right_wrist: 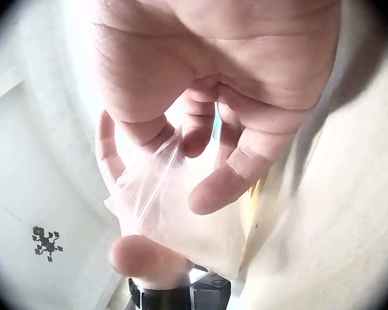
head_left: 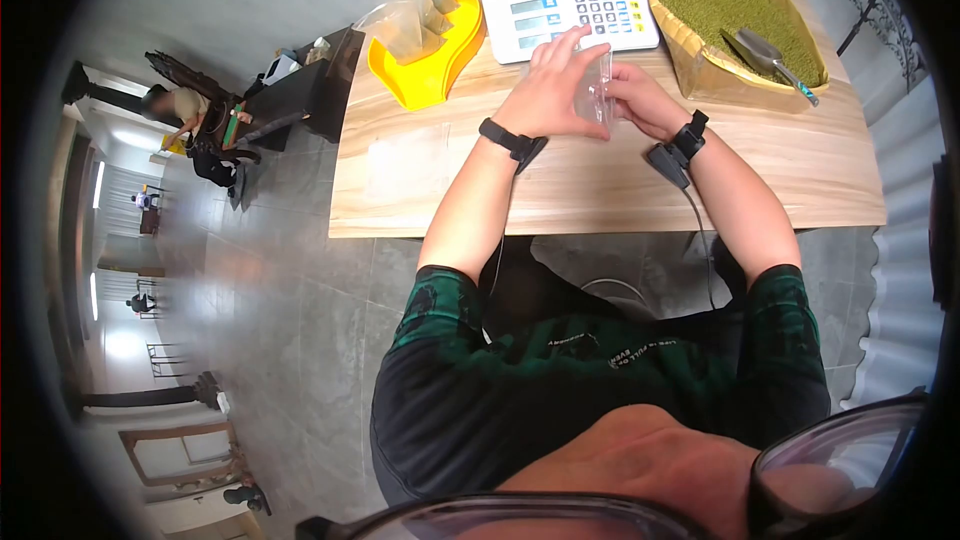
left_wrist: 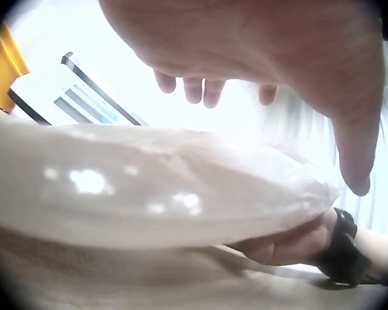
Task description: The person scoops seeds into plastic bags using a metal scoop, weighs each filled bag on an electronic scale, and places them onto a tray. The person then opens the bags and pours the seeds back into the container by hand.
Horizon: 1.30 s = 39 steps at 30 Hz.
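Pinches a clear plastic bag [head_left: 595, 97] with the right hand [head_left: 648, 102]; spreads the left hand [head_left: 550, 93] beside it. Holds the bag over the bench [head_left: 600, 190], near the digital scale [head_left: 565, 16] and the paper sack [head_left: 703, 73] of green granules [head_left: 735, 15].

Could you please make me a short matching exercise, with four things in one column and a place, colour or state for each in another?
Column one
1. Scoop
2. Scale
3. Tray
4. Clear bag nearest the person

Column two
A. Yellow, with other clear bags lying in it
B. Held in the right grip
C. Resting on green grains in a paper sack
D. White body, with a number keypad

Right pairs: 1-C, 2-D, 3-A, 4-B.
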Each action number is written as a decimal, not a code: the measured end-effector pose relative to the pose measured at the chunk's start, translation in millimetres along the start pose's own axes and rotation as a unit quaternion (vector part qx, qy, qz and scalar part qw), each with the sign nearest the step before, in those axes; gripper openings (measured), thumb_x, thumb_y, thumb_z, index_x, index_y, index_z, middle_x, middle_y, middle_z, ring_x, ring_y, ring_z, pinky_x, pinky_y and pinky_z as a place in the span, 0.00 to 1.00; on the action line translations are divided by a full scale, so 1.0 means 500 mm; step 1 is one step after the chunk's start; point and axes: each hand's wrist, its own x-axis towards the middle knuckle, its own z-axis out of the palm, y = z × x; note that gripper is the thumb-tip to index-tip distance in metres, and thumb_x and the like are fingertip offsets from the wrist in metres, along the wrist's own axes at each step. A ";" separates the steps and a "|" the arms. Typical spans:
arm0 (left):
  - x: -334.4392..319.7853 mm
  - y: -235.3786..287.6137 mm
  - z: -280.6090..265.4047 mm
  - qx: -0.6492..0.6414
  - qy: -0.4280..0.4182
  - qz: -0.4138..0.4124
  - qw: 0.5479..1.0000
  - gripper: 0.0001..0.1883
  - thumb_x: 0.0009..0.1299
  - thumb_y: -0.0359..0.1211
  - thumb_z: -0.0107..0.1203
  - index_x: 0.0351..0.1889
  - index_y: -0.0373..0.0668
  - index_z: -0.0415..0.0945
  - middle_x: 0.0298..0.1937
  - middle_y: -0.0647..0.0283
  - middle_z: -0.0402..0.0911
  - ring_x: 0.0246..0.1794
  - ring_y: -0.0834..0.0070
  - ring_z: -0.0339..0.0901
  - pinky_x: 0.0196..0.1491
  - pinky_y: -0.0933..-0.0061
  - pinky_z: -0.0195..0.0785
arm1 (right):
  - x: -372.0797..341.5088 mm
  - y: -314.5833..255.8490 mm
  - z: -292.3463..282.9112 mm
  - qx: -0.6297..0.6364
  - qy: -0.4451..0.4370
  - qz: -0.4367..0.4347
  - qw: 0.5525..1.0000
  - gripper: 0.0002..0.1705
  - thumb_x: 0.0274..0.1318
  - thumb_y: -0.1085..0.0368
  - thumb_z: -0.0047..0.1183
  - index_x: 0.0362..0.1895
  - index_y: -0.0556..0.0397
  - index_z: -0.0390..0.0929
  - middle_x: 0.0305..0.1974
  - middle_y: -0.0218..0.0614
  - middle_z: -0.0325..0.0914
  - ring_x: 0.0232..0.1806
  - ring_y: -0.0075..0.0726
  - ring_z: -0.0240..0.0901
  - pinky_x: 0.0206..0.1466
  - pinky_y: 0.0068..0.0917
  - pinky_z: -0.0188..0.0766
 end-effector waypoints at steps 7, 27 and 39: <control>-0.003 0.002 0.011 -0.033 -0.100 -0.040 0.994 0.56 0.43 0.50 0.74 0.72 0.48 0.59 0.68 0.49 0.64 0.66 0.52 0.66 0.73 0.47 0.44 | 0.006 0.013 -0.012 0.005 -0.012 0.001 1.000 0.11 0.65 0.66 0.48 0.47 0.56 0.76 0.42 0.31 0.80 0.41 0.21 0.79 0.43 0.20 0.76; -0.019 -0.031 0.020 -0.016 -0.026 -0.031 0.999 0.38 0.50 0.46 0.73 0.58 0.46 0.70 0.68 0.50 0.66 0.63 0.50 0.68 0.64 0.54 0.61 | -0.253 -0.317 -0.196 -0.785 0.274 -0.112 0.544 0.16 0.55 0.58 0.55 0.33 0.61 0.77 0.31 0.51 0.78 0.36 0.54 0.76 0.42 0.44 0.70; -0.024 -0.032 0.018 -0.050 -0.017 -0.032 0.998 0.32 0.51 0.48 0.72 0.46 0.41 0.68 0.64 0.43 0.69 0.65 0.50 0.66 0.68 0.51 0.54 | -0.233 -0.323 -0.282 -0.786 0.244 0.180 0.538 0.22 0.64 0.53 0.46 0.48 0.59 0.78 0.38 0.52 0.81 0.43 0.56 0.78 0.48 0.42 0.71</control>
